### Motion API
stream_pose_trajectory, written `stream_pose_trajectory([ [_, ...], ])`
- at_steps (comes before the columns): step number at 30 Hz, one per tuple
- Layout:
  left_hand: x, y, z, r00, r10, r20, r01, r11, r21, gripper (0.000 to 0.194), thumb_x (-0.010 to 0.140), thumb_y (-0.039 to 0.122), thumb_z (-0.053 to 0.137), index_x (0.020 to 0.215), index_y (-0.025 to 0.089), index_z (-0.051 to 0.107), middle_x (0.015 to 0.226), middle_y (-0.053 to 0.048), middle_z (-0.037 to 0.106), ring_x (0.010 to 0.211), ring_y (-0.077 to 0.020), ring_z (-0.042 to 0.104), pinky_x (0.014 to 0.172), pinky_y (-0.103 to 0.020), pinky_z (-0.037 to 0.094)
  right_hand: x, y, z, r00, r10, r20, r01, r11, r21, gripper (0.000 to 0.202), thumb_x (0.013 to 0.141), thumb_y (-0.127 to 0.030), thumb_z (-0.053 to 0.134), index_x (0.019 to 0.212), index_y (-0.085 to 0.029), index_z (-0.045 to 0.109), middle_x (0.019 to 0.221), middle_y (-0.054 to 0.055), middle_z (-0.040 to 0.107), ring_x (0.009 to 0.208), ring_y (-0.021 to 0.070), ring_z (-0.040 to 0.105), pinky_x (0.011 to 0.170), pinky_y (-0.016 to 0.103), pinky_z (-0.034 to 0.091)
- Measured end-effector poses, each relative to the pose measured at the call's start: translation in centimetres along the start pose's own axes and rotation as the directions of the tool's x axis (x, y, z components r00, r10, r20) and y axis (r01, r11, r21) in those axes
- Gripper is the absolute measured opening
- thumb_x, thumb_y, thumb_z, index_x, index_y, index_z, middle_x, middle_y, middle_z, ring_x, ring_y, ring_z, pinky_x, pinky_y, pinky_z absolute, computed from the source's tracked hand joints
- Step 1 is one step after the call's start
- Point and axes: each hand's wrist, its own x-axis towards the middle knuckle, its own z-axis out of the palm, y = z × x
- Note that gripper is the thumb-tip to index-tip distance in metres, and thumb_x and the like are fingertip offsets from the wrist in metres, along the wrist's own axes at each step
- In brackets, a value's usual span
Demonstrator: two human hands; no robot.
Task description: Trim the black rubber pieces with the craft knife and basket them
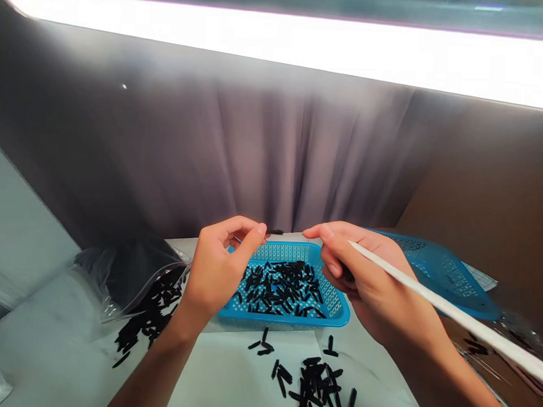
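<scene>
Between the thumb and fingers of my left hand point(227, 258) is a small, slim black piece point(276, 231), its end pointing right. My right hand point(367, 269) is closed around a long white rod or cord point(432, 298), which runs back over the wrist to the right edge. Its thumb and index fingertip are close to the black piece but apart from it. Something dark shows under the curled fingers; I cannot make it out. Below both hands stands a blue plastic basket point(285, 318) holding many similar black pieces point(291, 281).
A clear plastic bag point(130, 276) spills black pieces point(156, 312) at the left. More loose pieces point(316, 383) lie on white paper point(230, 374) in front. Another blue basket point(451, 281) is at the right. A bright lamp point(277, 40) hangs above, before a grey curtain point(264, 150).
</scene>
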Motion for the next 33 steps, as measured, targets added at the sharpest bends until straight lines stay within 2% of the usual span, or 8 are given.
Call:
stream_pose_trajectory([
  [4,1.1,-1.9,0.6,0.995,0.021,-0.094,-0.003,0.983,0.182,0.017,0.091,0.034,0.066,0.091,0.021,0.077,0.085,0.0,0.075,0.077,-0.0146,0.066,0.067,-0.027,0.047,0.7,0.6,0.6,0.979,0.19,0.079,-0.205,0.912,0.354,0.031,0.08,-0.047,0.08,0.081,-0.016,0.074,0.05,-0.008,0.038,0.043,0.002,0.018,0.038,0.018,0.012],
  [7,0.5,-1.4,1.0,0.974,0.21,-0.085,-0.187,0.956,0.226,0.015,0.092,0.027,0.066,0.104,0.022,0.074,0.095,0.001,0.074,0.082,-0.013,0.065,0.071,-0.027,0.048,1.0,1.4,1.2,0.95,0.283,0.129,-0.311,0.85,0.426,0.038,0.076,-0.051,0.083,0.08,-0.014,0.073,0.049,-0.009,0.037,0.042,0.0017,0.015,0.037,0.017,0.008],
  [9,-0.5,-0.3,1.0,0.922,0.387,-0.002,-0.378,0.903,0.203,0.008,0.092,0.021,0.067,0.097,0.02,0.073,0.091,0.001,0.073,0.083,-0.0121,0.064,0.074,-0.026,0.048,0.9,2.0,1.6,0.946,0.294,0.138,-0.325,0.848,0.419,0.043,0.077,-0.056,0.08,0.077,-0.014,0.071,0.049,-0.008,0.038,0.042,0.0022,0.016,0.038,0.018,0.008],
  [11,-1.5,0.7,1.0,0.82,0.55,0.157,-0.572,0.792,0.211,0.003,0.089,0.017,0.071,0.092,0.019,0.072,0.091,0.001,0.073,0.085,-0.0135,0.064,0.077,-0.029,0.047,0.7,2.5,2.1,0.948,0.292,0.128,-0.319,0.854,0.412,0.047,0.079,-0.06,0.076,0.071,-0.015,0.067,0.051,-0.007,0.039,0.044,0.0034,0.018,0.04,0.018,0.009],
  [14,-2.4,1.2,1.2,0.751,0.56,0.35,-0.656,0.689,0.308,0.005,0.088,0.02,0.074,0.092,0.018,0.072,0.097,0.0,0.074,0.087,-0.0174,0.063,0.075,-0.034,0.043,0.4,3.2,2.6,0.955,0.278,0.104,-0.296,0.872,0.389,0.051,0.079,-0.064,0.074,0.066,-0.015,0.062,0.056,-0.005,0.04,0.048,0.0058,0.023,0.042,0.02,0.013],
  [19,-2.6,0.6,1.6,0.781,0.501,0.373,-0.62,0.688,0.376,0.003,0.087,0.016,0.073,0.09,0.017,0.072,0.09,-0.001,0.073,0.082,-0.0185,0.06,0.073,-0.035,0.041,0.1,4.2,2.8,0.981,0.186,0.057,-0.194,0.955,0.224,0.05,0.083,-0.066,0.068,0.077,-0.016,0.067,0.062,-0.002,0.047,0.058,0.0109,0.038,0.047,0.023,0.025],
  [27,-2.5,0.6,1.8,0.844,0.483,0.234,-0.536,0.78,0.322,0.013,0.088,0.008,0.064,0.087,0.017,0.073,0.088,-0.001,0.076,0.078,-0.0173,0.063,0.075,-0.035,0.043,0.2,4.2,3.2,0.969,0.226,0.1,-0.244,0.94,0.24,0.053,0.082,-0.068,0.066,0.074,-0.017,0.062,0.053,-0.009,0.025,0.048,0.0064,0.015,0.045,0.023,0.011],
  [33,-2.0,0.4,1.5,0.863,0.499,0.077,-0.49,0.792,0.365,0.009,0.087,0.012,0.066,0.085,0.018,0.073,0.079,-0.001,0.074,0.073,-0.0174,0.062,0.072,-0.034,0.046,0.7,3.6,2.5,0.975,0.19,0.116,-0.216,0.936,0.28,0.045,0.085,-0.061,0.068,0.075,-0.017,0.06,0.053,-0.008,0.037,0.047,0.0054,0.016,0.043,0.021,0.011],
])
